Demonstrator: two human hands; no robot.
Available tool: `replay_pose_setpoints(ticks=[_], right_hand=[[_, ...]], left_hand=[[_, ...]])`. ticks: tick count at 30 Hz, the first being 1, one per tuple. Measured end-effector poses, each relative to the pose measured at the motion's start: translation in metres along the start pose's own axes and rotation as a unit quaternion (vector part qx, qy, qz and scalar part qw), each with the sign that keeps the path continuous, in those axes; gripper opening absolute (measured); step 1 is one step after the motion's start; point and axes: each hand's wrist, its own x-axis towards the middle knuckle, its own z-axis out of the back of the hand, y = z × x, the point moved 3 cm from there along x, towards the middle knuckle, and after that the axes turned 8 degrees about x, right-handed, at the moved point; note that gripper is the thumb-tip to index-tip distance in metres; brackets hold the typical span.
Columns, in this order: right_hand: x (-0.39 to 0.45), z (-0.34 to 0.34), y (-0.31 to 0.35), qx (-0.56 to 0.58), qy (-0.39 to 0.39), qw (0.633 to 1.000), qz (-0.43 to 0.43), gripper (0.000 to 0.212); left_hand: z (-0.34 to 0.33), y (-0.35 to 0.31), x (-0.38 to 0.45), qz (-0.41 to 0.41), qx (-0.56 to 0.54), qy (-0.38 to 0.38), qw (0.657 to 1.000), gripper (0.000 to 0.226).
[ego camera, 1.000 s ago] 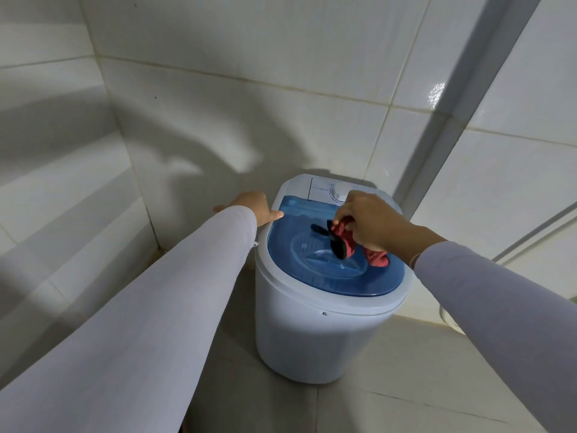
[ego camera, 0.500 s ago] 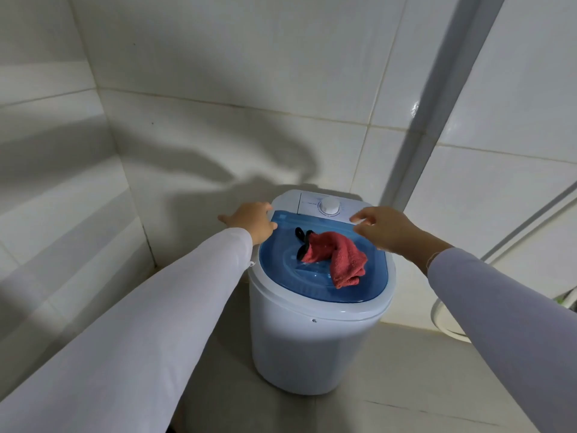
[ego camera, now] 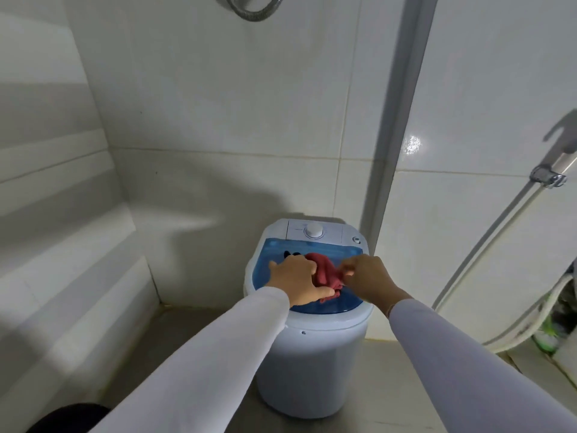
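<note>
The right hand (ego camera: 368, 281) has its fingertips (ego camera: 347, 272) curled in and pinching the right edge of the red cloth (ego camera: 323, 273). The left hand (ego camera: 295, 282) lies over the cloth's left side with its thumb stretched along the near edge. Its fingertips are hidden, so I cannot tell whether it grips or only presses. The cloth sits bunched directly between the two hands, touching both, and its longer run goes from the far side toward the person. It rests on the blue lid (ego camera: 342, 255) of the small washing machine (ego camera: 312, 370), about mid-lid, with a small black thing (ego camera: 290, 254) just beyond the left hand. Neither hand is nearer, so whatever comes next probably turns on pulling outward or lifting together, off the lid. The dial (ego camera: 313, 231) stands behind, apart from both hands.
</note>
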Motion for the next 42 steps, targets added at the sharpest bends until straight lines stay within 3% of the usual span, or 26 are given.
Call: replay_pose_setpoints(ticks=[4,8,13,17,20,26,34,39,42], right_hand=[[0.003,0.022,0.01,0.093,-0.034,0.995,-0.004,0.016],[0.007,0.057,0.031,0.17,-0.053,0.984,0.03,0.007],[0.015,0.092,0.068,0.25,-0.082,0.964,0.037,0.006],[0.026,0.113,0.1,0.295,-0.108,0.948,0.043,0.01],[0.04,0.12,0.126,0.314,-0.111,0.941,0.053,0.008],[0.066,0.11,0.186,0.236,-0.065,0.962,0.122,0.005],[0.128,0.097,0.264,0.359,-0.051,0.918,0.157,0.01],[0.177,0.13,0.335,0.367,-0.03,0.903,0.222,0.006],[0.195,0.163,0.38,0.366,0.013,0.898,0.244,0.004]], left_hand=[[0.022,0.007,-0.004,0.016,-0.009,-0.035,0.999,0.038],[0.059,0.019,-0.004,0.038,-0.062,-0.085,0.994,0.04],[0.121,0.032,-0.015,0.054,-0.066,-0.125,0.988,0.012],[0.163,0.051,-0.016,0.07,-0.104,-0.154,0.98,0.029],[0.191,0.07,-0.02,0.092,-0.165,-0.197,0.962,0.025],[0.242,0.117,-0.022,0.141,-0.209,-0.293,0.922,0.017],[0.279,0.205,-0.004,0.197,-0.216,-0.331,0.897,0.014],[0.329,0.26,0.017,0.234,-0.23,-0.351,0.877,0.015],[0.379,0.284,0.023,0.258,-0.259,-0.366,0.856,0.028]])
